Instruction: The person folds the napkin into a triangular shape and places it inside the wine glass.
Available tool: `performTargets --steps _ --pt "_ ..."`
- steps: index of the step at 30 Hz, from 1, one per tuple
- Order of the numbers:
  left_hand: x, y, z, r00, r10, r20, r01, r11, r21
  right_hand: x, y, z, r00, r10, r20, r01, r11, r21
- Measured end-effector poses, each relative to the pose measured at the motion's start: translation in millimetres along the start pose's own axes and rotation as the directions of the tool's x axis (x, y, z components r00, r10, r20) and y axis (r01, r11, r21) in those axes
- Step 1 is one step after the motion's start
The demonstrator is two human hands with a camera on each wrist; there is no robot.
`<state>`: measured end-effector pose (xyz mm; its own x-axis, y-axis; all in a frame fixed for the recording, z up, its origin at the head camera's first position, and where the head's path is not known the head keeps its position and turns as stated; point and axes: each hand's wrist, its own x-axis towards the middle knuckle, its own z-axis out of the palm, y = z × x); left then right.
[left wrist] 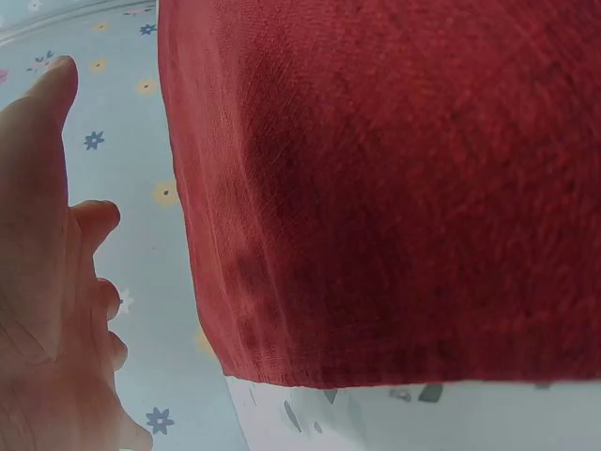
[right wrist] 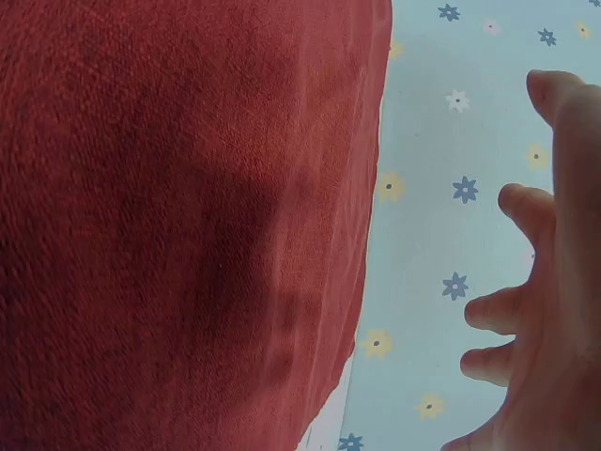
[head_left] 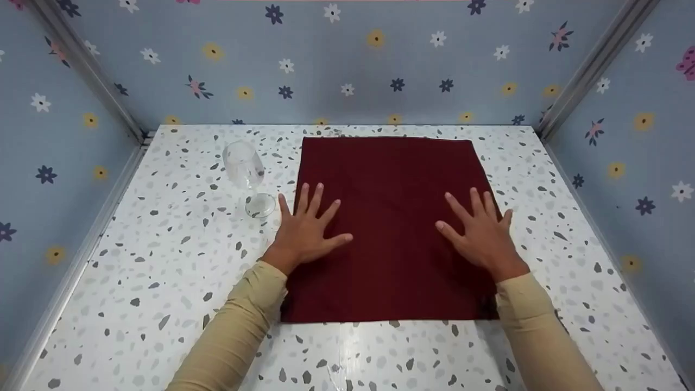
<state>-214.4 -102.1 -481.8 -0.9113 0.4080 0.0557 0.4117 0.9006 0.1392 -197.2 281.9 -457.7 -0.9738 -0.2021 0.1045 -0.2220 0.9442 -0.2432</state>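
Observation:
A dark red cloth (head_left: 391, 233), roughly square, lies spread flat on the speckled white table. Over its left edge is my left hand (head_left: 304, 231), palm down with fingers spread and the thumb pointing inward across the fabric. My right hand (head_left: 480, 236) is placed likewise over the right edge, its fingers fanned apart. Neither hand grips anything. Both wrist views show the cloth (left wrist: 394, 188) close up, with the left fingers (left wrist: 94, 225) and the right fingers (right wrist: 531, 211) extended beside it.
Left of the cloth, a clear stemmed glass (head_left: 244, 165) lies near my left fingertips, its round foot toward me. The speckled table (head_left: 179, 260) is enclosed at the back and sides by blue flower-patterned walls (head_left: 347, 60) with grey metal corner strips.

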Motion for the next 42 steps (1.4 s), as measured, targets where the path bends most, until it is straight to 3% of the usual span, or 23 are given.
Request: performTargets --steps 19,24,33,42 --pt "-4.9 1.1 0.5 0.996 -0.011 0.084 0.019 0.996 -0.087 -8.1 -17.5 15.7 0.998 -0.057 0.008 0.057 0.998 -0.021" --pt "-4.1 1.4 1.0 0.995 -0.01 0.098 0.018 0.997 -0.079 -9.9 -22.9 17.4 0.998 -0.05 0.026 0.051 0.998 -0.028" --pt "-7.1 0.9 3.4 0.99 -0.01 0.139 0.03 0.989 -0.143 -13.8 -29.9 22.3 0.995 -0.055 0.078 0.056 0.998 -0.008" --pt "-7.8 -0.6 4.9 0.994 0.023 0.108 -0.002 0.981 -0.192 -17.8 -33.0 31.5 0.99 -0.044 0.134 0.032 0.996 0.089"
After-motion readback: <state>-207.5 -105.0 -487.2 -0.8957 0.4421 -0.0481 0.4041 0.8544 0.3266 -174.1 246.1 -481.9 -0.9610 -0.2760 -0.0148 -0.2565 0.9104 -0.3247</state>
